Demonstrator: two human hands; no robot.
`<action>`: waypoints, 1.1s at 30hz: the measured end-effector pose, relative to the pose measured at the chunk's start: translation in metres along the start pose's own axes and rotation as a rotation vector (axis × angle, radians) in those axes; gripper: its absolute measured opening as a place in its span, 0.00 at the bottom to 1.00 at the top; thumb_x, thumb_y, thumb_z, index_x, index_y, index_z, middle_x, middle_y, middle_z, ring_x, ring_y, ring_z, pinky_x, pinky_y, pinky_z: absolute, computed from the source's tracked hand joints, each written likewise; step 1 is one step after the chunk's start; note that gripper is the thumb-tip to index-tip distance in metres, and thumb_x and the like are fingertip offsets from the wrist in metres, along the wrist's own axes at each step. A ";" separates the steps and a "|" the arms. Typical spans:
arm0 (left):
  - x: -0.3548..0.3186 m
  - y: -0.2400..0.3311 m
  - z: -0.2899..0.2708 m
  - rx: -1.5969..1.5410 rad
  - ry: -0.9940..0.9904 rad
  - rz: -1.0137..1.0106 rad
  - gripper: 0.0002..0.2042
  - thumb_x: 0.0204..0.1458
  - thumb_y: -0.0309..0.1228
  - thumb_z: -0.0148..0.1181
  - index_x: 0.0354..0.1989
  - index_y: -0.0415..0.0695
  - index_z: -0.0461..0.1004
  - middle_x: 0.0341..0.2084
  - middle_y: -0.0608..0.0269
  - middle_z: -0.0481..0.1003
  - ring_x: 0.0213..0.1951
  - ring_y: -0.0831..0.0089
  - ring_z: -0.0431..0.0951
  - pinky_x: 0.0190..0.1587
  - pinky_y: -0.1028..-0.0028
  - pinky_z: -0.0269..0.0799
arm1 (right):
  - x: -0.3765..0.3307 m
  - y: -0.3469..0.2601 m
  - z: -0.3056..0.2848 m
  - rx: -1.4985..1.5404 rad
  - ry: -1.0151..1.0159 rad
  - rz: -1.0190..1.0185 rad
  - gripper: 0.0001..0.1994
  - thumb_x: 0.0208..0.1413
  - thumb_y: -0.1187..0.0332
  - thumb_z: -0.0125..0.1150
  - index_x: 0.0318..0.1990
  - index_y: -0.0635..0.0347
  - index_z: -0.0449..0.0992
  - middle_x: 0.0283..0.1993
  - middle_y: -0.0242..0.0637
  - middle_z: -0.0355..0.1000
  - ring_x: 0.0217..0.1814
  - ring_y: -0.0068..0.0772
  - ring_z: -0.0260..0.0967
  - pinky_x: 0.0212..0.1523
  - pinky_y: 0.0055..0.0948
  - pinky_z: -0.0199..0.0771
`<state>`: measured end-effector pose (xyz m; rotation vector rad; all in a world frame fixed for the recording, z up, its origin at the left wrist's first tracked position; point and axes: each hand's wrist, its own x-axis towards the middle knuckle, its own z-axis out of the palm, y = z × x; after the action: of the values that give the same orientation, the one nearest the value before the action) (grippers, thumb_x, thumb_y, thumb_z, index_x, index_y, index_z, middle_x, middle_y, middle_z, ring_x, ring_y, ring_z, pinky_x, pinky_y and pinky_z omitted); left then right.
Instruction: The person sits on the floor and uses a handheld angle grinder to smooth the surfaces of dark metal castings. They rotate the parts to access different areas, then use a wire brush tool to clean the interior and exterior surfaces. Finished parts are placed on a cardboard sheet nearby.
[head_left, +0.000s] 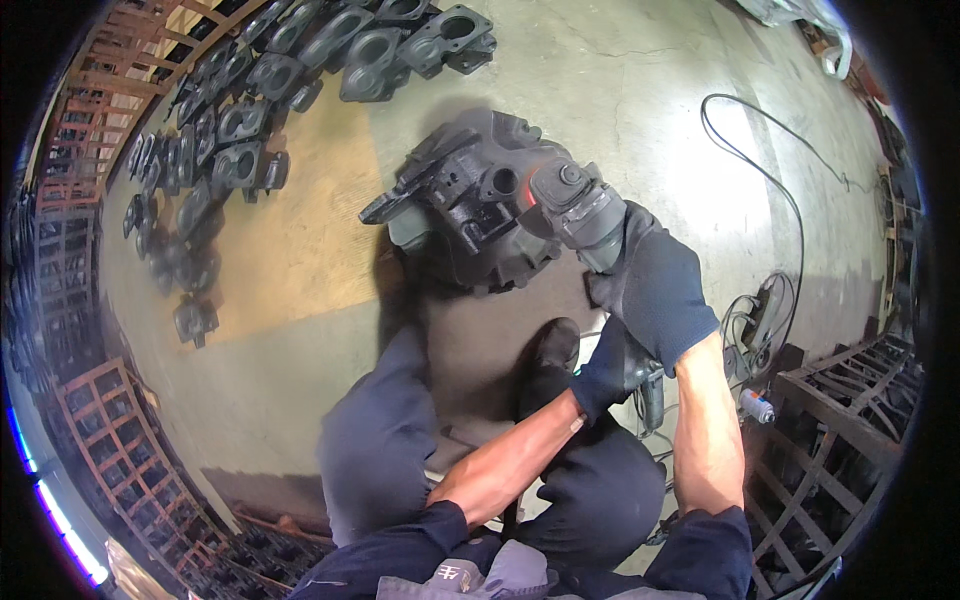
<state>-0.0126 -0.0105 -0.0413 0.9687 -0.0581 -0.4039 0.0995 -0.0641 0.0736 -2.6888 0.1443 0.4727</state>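
Observation:
Both my hands wear dark gloves and grip a grey-and-black angle grinder [585,210]. My right hand [662,290] wraps round its body just behind the head. Lower down, my left hand [610,368] closes on its rear part, partly hidden beneath the right hand and forearm. The grinder's head rests against a large black metal casting [480,200] on the floor in front of my feet. An orange-red glow shows where head and casting meet. The casting has a round hole and a flat flange sticking out to the left.
Many black castings [240,120] lie in rows on the floor at far left. Brown metal crates [110,400] line the left edge, and a rack [850,400] stands at right. A black cable [800,220] loops over the floor near a spray can [757,406].

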 end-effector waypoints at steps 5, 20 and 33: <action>-0.002 -0.023 0.003 0.295 -0.092 0.077 0.27 0.50 0.27 0.66 0.59 0.38 0.65 0.53 0.54 0.72 0.58 0.64 0.70 0.59 0.65 0.66 | -0.002 0.004 -0.008 -0.029 -0.073 0.099 0.26 0.43 0.63 0.68 0.51 0.63 0.72 0.42 0.57 0.78 0.46 0.58 0.77 0.47 0.44 0.78; 0.047 -0.025 -0.001 0.932 -0.317 -0.415 0.27 0.45 0.37 0.69 0.50 0.37 0.66 0.36 0.41 0.76 0.41 0.46 0.78 0.44 0.57 0.73 | -0.020 0.136 0.070 1.223 0.374 0.422 0.22 0.50 0.62 0.66 0.51 0.65 0.73 0.37 0.35 0.73 0.34 0.26 0.71 0.34 0.27 0.74; 0.079 -0.121 -0.017 0.875 -0.236 -0.315 0.32 0.45 0.38 0.70 0.54 0.32 0.63 0.35 0.42 0.78 0.40 0.48 0.80 0.44 0.55 0.75 | 0.026 0.246 0.202 1.881 0.546 0.493 0.23 0.63 0.57 0.57 0.59 0.64 0.72 0.46 0.39 0.77 0.41 0.33 0.77 0.45 0.32 0.80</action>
<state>0.0266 -0.0861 -0.1592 1.7980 -0.3185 -0.8150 0.0207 -0.2073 -0.2007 -0.8106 0.8652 -0.2753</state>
